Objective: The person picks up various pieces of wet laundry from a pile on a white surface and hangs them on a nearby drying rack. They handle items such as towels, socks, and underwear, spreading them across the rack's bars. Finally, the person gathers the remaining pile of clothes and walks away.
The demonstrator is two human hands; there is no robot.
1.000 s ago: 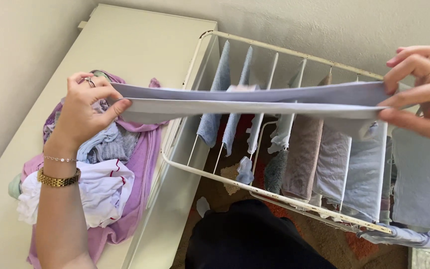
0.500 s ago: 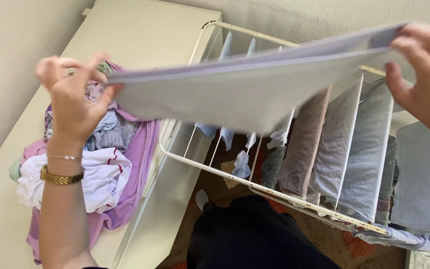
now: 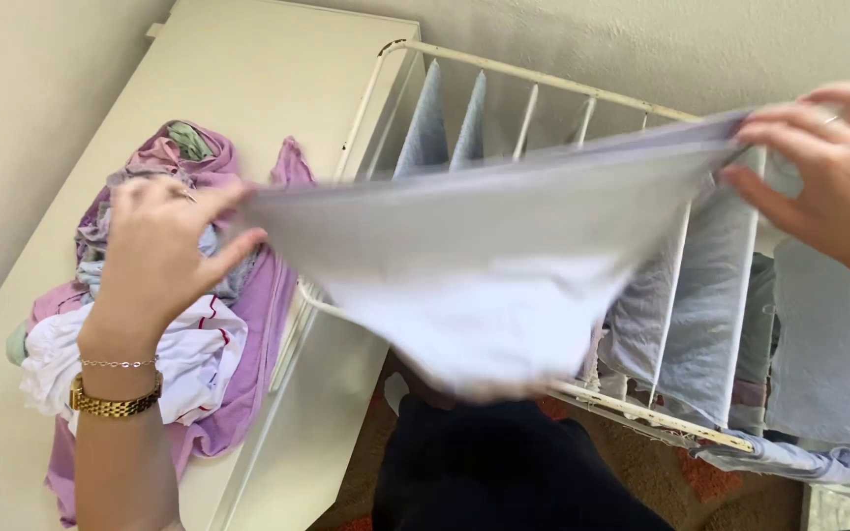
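A pale blue-grey cloth [image 3: 484, 246] is stretched wide between my two hands and sags in the middle, blurred by motion. My left hand [image 3: 161, 258] pinches its left corner above a heap of clothes; a gold watch and a thin bracelet sit on that wrist. My right hand [image 3: 828, 182], with a ring on one finger, grips the cloth's right corner over the drying rack. The cloth hides the middle of the rack behind it.
A white wire drying rack [image 3: 641, 413] holds several hanging towels and cloths. A heap of purple, white and grey laundry [image 3: 209, 344] lies on a cream cabinet top [image 3: 277, 69]. Below are my dark-clothed legs [image 3: 494, 472] and an orange patterned rug [image 3: 710, 482].
The cloth was held folded in a flat narrow band, then lifted and shaken; now it hangs open and sags downward. Both hands have kept their grip on its corners.
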